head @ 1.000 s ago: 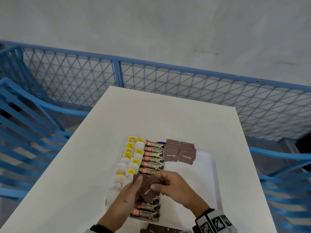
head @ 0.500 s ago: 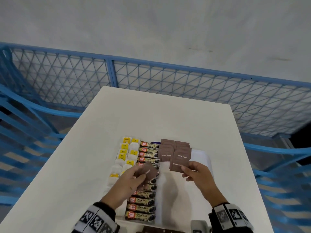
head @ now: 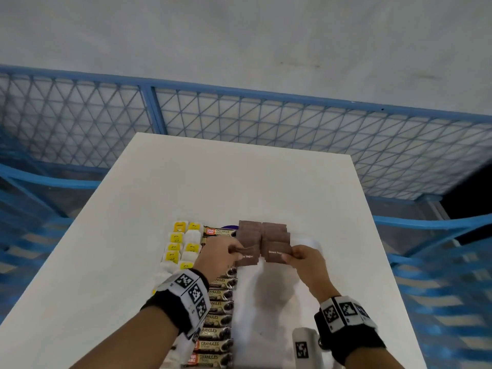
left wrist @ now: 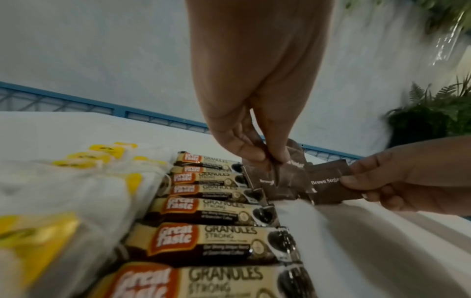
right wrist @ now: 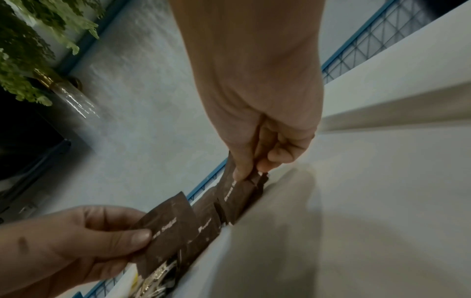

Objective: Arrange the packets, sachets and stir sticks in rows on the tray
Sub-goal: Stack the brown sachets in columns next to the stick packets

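Note:
On the white tray (head: 271, 310) lie rows of white-and-yellow tea bags (head: 177, 239), coffee granule sticks (head: 217, 315) and brown sugar sachets (head: 275, 231). My left hand (head: 226, 250) pinches one brown sugar sachet (head: 247, 258) at the near end of the left sachet row. My right hand (head: 299, 258) pinches another brown sugar sachet (head: 275, 253) at the near end of the right row. The left wrist view shows the left fingertips (left wrist: 257, 157) closed on the sachet (left wrist: 280, 181). In the right wrist view the right hand (right wrist: 251, 171) grips its sachet (right wrist: 237, 198) low over the tray.
The tray sits on a white table (head: 186, 187) bounded by a blue mesh railing (head: 266, 115). A white tagged block (head: 302, 347) stands at the tray's near right. The tray's right half (head: 292, 296) is bare. A potted plant (left wrist: 433, 113) stands off the table.
Both hands moved away from me, from over the coffee sticks up to the sachet rows. Each hand now holds its own sachet at the near end of a row.

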A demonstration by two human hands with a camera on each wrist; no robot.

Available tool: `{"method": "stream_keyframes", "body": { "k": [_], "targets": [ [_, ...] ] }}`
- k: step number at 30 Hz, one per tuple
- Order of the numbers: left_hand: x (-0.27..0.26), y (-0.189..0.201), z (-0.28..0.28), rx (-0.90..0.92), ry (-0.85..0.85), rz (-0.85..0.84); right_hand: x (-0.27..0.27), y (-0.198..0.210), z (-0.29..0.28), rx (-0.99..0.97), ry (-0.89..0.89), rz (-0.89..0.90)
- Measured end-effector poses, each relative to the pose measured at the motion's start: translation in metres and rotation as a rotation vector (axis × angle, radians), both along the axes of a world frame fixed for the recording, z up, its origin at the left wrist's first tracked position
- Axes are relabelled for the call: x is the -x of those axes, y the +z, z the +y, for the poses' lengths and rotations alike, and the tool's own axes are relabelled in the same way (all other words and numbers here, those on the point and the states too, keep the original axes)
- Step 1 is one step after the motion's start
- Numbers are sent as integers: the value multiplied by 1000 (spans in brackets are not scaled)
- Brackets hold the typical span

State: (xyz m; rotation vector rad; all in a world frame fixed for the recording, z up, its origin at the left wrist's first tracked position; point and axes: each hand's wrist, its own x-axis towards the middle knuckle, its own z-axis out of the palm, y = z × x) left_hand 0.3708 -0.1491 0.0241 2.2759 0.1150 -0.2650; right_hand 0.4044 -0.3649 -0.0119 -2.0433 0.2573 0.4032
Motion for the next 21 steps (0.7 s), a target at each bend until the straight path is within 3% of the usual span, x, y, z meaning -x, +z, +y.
{"method": "stream_keyframes", "body": {
  "k": [10, 21],
  "targets": [
    [-27, -25, -8, -90, -20, 22, -8, -9, 6, 80, -34, -8],
    [-22, -25, -5, -172, 9, -105, 1, 0, 9, 76, -92, -78]
  ]
}}
